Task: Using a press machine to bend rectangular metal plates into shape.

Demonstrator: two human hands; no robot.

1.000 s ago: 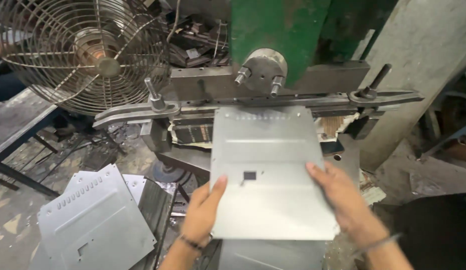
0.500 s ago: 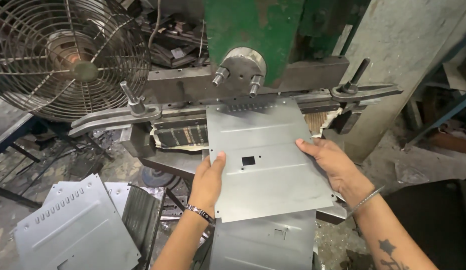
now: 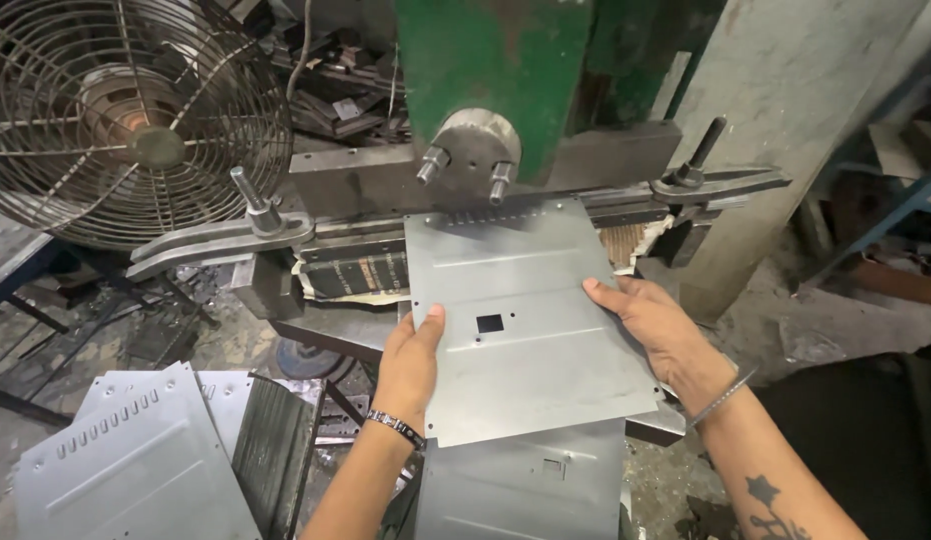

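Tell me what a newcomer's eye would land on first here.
First the grey metal sheet at centre, held by the left hand and right hand, its far edge under the green press. Next the big wire-caged fan at upper left, then the stack of louvred sheets at lower left.

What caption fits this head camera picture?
Both hands, left hand and right hand, hold a grey metal sheet at a green press.

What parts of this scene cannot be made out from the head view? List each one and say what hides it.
- Far edge of the metal sheet: under the green press.
- Left hand fingers: beneath the sheet, only the thumb shows.
- Lower sheet: cut off by the bottom edge.
- Fan: cut off at the left edge.
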